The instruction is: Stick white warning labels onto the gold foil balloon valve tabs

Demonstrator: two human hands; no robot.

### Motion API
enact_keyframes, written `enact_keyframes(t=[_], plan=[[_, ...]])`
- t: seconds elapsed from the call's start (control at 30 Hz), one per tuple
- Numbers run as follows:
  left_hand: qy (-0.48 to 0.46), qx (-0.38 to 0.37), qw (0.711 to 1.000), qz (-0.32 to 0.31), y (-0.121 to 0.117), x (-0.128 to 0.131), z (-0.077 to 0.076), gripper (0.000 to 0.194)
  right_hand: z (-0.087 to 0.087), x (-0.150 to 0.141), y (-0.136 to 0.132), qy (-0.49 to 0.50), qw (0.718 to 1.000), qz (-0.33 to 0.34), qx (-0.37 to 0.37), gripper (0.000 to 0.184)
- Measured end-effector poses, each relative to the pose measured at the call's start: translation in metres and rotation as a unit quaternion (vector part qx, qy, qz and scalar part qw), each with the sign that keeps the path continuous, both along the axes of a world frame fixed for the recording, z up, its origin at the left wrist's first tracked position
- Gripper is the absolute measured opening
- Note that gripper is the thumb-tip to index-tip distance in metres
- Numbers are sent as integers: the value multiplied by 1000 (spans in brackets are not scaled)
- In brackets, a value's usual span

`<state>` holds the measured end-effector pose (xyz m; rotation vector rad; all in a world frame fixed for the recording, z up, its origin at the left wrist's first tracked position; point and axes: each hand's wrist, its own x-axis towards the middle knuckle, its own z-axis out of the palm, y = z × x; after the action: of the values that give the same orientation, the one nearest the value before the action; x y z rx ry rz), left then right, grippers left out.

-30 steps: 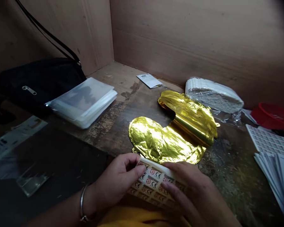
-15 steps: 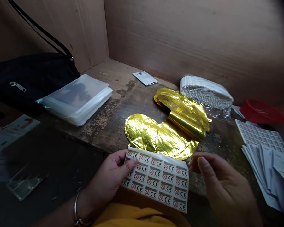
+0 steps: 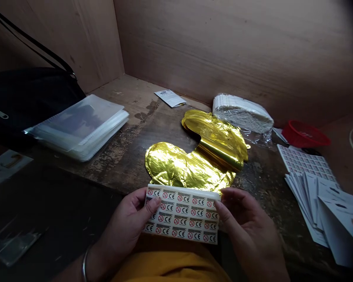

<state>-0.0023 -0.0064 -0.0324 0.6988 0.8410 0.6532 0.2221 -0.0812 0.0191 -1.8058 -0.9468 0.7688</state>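
Observation:
A white sticker sheet (image 3: 182,215) printed with rows of small CE labels is held flat just above the near table edge. My left hand (image 3: 129,227) grips its left edge, thumb on top, a metal bangle on the wrist. My right hand (image 3: 247,231) touches the sheet's right edge with thumb and fingertips. Just beyond the sheet lies a crumpled gold foil balloon (image 3: 194,160), folded, on the worn wooden table (image 3: 129,141).
A stack of clear plastic sleeves (image 3: 79,125) and a black bag (image 3: 26,98) lie at left. A wrapped white bundle (image 3: 241,113) and a red basket (image 3: 304,135) sit at the back right. More sticker sheets and white cards (image 3: 314,180) fan out at right. Wooden walls close the back.
My right hand lifted off the sticker sheet, then came back to its right edge. The sheet now lies flatter and fully visible. The view has shifted to the right.

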Motion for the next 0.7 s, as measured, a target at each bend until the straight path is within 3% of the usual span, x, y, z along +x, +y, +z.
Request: enact_keyframes(t=[0.23, 0.37, 0.43, 0.57, 0.7], plan=[[20, 6, 1000, 8, 0, 2, 4, 34, 3, -2, 1, 86, 996, 25, -1, 37], [63, 64, 996, -23, 1, 2, 8, 31, 8, -6, 2, 132, 990, 45, -1, 39], [108, 130, 985, 27, 1, -1, 9, 28, 9, -7, 1, 144, 989, 43, 7, 34], [207, 266, 927, 167, 1, -10, 14, 37, 10, -6, 1, 151, 988, 33, 20, 29], [194, 258, 937, 134, 0, -14, 20, 46, 9, -8, 1, 165, 985, 38, 14, 26]])
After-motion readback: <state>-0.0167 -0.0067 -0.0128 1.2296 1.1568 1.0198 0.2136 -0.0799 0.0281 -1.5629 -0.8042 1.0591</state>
